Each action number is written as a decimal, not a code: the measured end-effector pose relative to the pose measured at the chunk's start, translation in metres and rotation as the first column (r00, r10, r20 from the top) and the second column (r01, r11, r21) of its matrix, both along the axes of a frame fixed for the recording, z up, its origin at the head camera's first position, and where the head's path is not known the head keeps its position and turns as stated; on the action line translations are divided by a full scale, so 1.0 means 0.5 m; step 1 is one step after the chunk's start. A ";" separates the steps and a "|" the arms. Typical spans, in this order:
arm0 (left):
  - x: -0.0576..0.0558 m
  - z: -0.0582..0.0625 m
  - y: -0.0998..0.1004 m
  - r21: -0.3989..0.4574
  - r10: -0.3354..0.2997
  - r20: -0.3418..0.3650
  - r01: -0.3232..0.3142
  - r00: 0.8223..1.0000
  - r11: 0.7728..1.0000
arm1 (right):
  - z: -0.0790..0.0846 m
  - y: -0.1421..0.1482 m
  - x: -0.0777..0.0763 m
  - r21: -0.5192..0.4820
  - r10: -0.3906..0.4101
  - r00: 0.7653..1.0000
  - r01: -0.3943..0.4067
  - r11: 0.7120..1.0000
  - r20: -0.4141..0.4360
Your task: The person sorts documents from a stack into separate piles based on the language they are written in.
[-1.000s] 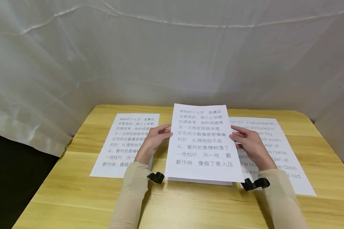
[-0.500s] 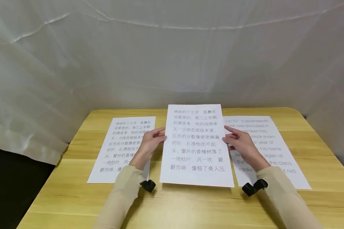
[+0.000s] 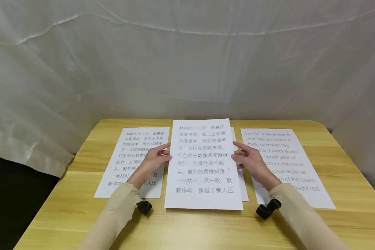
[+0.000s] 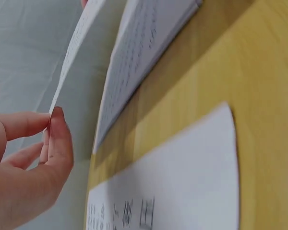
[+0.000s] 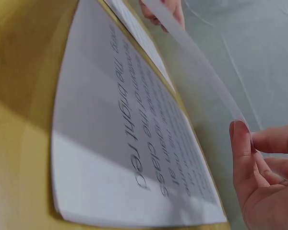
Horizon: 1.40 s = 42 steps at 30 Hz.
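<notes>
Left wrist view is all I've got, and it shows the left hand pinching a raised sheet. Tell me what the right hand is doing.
Observer: The right hand pinches the opposite edge of the raised sheet.

Operator: Describe what's on the table near that hand.

Observer: A sheet printed in English lies on the table, partly hidden by the right hand and forearm in the head view.

Operator: Now tell me the language on the raised sheet; I see it almost edge-on.

Observer: Chinese, on the side facing the head camera.
</notes>
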State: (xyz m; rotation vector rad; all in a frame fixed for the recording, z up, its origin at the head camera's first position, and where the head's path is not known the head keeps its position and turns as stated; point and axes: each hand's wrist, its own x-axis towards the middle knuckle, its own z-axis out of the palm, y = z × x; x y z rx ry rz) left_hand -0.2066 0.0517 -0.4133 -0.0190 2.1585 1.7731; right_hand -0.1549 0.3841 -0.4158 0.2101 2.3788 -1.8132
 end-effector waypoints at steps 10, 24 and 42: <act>0.004 0.002 -0.065 -0.022 -0.019 0.016 0.019 1.000 1.000 | -0.003 -0.061 -0.014 0.008 0.011 0.999 -0.011 1.000 0.039; 0.011 -0.011 -0.146 0.040 0.068 0.103 -0.072 0.992 0.997 | -0.014 -0.155 -0.031 -0.035 0.023 0.998 -0.021 0.999 0.065; -0.029 0.006 -0.253 -0.068 0.077 0.066 -0.073 0.995 0.995 | -0.004 -0.289 -0.104 -0.025 0.018 0.998 -0.016 1.000 0.068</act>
